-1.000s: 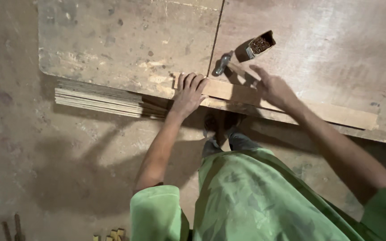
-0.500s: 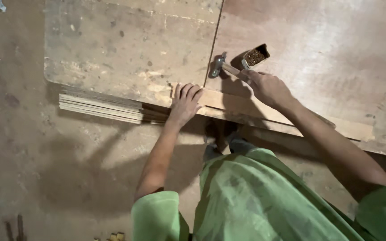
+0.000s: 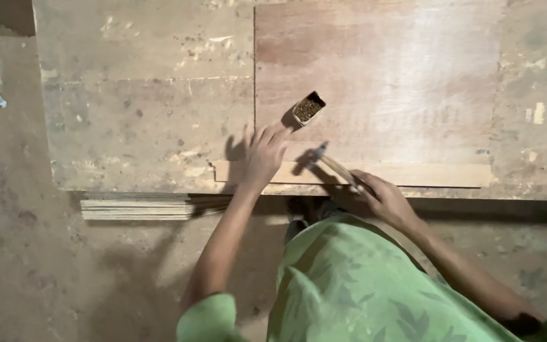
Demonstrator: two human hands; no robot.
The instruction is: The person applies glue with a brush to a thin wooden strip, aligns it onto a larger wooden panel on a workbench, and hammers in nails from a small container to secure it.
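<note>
Head view has your left hand [image 3: 262, 157] pressed flat, fingers spread, on the wooden strip [image 3: 406, 174] beside the nail box [image 3: 308, 109], while your right hand [image 3: 384, 199] grips the hammer [image 3: 333, 164], so you seem mid-nailing.

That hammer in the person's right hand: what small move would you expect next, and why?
Probably a short downward tap. The right hand holds the hammer by its handle, its head raised just over the thin wooden strip. The left hand presses on the strip's left end, fingers spread, beside the small open box of nails. No nail itself is discernible.
</note>
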